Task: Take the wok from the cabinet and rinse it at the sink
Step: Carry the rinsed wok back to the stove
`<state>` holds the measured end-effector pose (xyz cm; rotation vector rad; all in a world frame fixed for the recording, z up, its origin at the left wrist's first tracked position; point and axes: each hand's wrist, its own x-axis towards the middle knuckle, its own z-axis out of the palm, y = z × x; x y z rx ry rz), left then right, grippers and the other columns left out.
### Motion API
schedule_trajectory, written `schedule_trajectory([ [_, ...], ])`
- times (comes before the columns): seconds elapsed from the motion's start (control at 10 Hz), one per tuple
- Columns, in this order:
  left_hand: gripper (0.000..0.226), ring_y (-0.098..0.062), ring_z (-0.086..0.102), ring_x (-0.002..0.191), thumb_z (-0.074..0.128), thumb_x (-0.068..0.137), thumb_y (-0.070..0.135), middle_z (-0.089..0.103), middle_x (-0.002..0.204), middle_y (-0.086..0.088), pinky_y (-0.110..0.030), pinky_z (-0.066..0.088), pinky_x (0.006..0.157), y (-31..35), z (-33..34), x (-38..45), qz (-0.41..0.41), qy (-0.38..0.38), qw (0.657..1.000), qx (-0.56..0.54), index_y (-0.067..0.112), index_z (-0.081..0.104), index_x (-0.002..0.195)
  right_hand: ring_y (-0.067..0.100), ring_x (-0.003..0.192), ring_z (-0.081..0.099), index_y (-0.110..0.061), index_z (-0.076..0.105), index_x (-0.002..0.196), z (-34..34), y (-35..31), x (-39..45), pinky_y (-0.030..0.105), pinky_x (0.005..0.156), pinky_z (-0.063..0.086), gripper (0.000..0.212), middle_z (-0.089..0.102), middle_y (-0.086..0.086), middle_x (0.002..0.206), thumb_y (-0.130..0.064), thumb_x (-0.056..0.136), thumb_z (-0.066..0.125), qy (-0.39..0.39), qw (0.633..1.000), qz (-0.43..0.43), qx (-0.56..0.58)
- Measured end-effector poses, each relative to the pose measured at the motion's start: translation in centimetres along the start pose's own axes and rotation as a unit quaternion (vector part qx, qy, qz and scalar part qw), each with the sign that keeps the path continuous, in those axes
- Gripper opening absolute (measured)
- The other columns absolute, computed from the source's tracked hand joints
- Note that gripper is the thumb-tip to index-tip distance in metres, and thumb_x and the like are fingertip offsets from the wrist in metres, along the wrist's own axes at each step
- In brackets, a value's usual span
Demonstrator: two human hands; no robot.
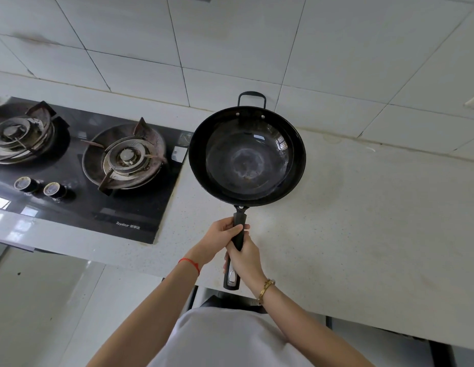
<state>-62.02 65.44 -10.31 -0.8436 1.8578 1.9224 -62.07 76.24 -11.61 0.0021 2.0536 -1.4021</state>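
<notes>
Wok (247,156), bowl up and level over the counter (363,221) at 12 o'clock from your body, hob (79,165) at 9: your left hand (222,234) and right hand (245,256) both grip its handle (237,235), likely sharing the weight; sink unseen.

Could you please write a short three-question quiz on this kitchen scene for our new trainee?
1. True or false: both hands grip the wok by its long handle.
2. Which lies to the left of the wok? A) a sink B) a gas stove C) a cutting board
3. Fill in: the small loop handle on the wok's far rim points toward the tiled ____.

Key
1. True: the left hand holds nearer the pan, the right hand behind it.
2. B, the gas stove.
3. Wall.
</notes>
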Motion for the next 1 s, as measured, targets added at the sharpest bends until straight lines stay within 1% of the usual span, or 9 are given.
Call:
schedule_trajectory([
  [0.1,0.034,-0.016,0.067,0.111,0.052,0.100,0.018,0.072,0.118,0.003,-0.038,0.049,0.105,-0.3,-0.3,-0.7,0.013,0.004,1.000,0.022,0.015,0.059,0.133,0.020,0.078,0.072,-0.021,0.055,0.117,-0.5,0.6,0.2,0.034,0.070,0.061,0.022,0.070,0.004,0.088,-0.029,0.097,0.056,-0.024,0.999,-0.006,-0.035],
  [0.2,0.040,-0.015,0.065,0.112,0.055,0.099,0.018,0.070,0.122,0.002,-0.034,0.046,0.106,-0.6,-0.6,-1.5,0.020,0.017,0.999,0.039,0.019,0.053,0.139,0.023,0.070,0.070,-0.016,0.054,0.109,-1.1,0.6,-0.1,0.033,0.061,0.058,0.022,0.068,0.007,0.085,-0.034,0.096,0.057,-0.039,0.998,0.003,-0.055],
  [0.3,0.041,-0.013,0.063,0.109,0.056,0.098,0.017,0.069,0.123,0.002,-0.029,0.044,0.101,-0.6,-0.6,-2.3,0.029,0.030,0.998,0.052,0.021,0.052,0.139,0.009,0.060,0.063,-0.013,0.051,0.109,-1.8,0.6,-0.5,0.017,0.048,0.046,0.031,0.061,-0.006,0.076,-0.041,0.096,0.057,-0.025,0.988,-0.032,-0.150],
  [0.4,0.041,-0.017,0.062,0.117,0.056,0.098,0.018,0.067,0.128,-0.001,-0.040,0.041,0.109,-0.6,-0.4,-2.7,0.027,0.050,0.997,0.057,0.021,0.053,0.139,0.007,0.063,0.064,-0.018,0.048,0.114,-2.3,0.8,-1.1,0.016,0.050,0.049,0.036,0.064,-0.009,0.078,-0.047,0.095,0.056,-0.027,0.973,-0.070,-0.219],
  [0.6,0.040,-0.020,0.061,0.121,0.057,0.098,0.018,0.066,0.129,-0.003,-0.042,0.041,0.110,-0.4,0.0,-3.1,0.020,0.067,0.996,0.055,0.018,0.054,0.138,0.010,0.069,0.069,-0.020,0.047,0.112,-3.0,0.8,-1.1,0.034,0.062,0.060,0.038,0.071,-0.004,0.083,-0.053,0.094,0.053,-0.029,0.953,-0.100,-0.284],
  [0.7,0.040,-0.020,0.060,0.121,0.056,0.098,0.018,0.066,0.129,-0.003,-0.040,0.041,0.109,-0.3,0.0,-3.2,0.020,0.071,0.995,0.066,0.018,0.054,0.138,0.011,0.068,0.069,-0.019,0.047,0.112,-3.1,0.6,-1.2,0.029,0.060,0.060,0.038,0.071,-0.004,0.083,-0.053,0.094,0.052,-0.034,0.949,-0.105,-0.295],
  [0.8,0.041,-0.021,0.060,0.122,0.056,0.098,0.018,0.065,0.131,-0.003,-0.042,0.041,0.111,-0.2,0.0,-3.2,0.019,0.072,0.994,0.079,0.018,0.053,0.139,0.011,0.067,0.068,-0.019,0.048,0.110,-3.5,0.2,-1.2,0.019,0.052,0.051,0.038,0.072,-0.002,0.082,-0.053,0.094,0.053,-0.036,0.946,-0.113,-0.303],
  [0.9,0.040,-0.021,0.061,0.120,0.056,0.098,0.019,0.067,0.129,-0.004,-0.041,0.043,0.109,-0.3,-0.1,-3.1,0.023,0.066,0.993,0.093,0.018,0.054,0.137,0.011,0.070,0.067,-0.021,0.050,0.109,-3.8,0.7,-1.0,0.024,0.058,0.054,0.039,0.070,-0.004,0.084,-0.056,0.093,0.052,-0.043,0.944,-0.121,-0.303],
  [1.0,0.037,-0.017,0.065,0.111,0.058,0.097,0.023,0.071,0.120,0.000,-0.040,0.047,0.107,-0.4,-1.2,-2.9,0.055,0.092,0.984,0.141,0.020,0.059,0.133,0.010,0.085,0.065,-0.023,0.056,0.110,-5.2,0.8,-0.3,0.029,0.074,0.058,0.042,0.067,-0.006,0.097,-0.061,0.091,0.050,-0.067,0.947,-0.121,-0.289],
])
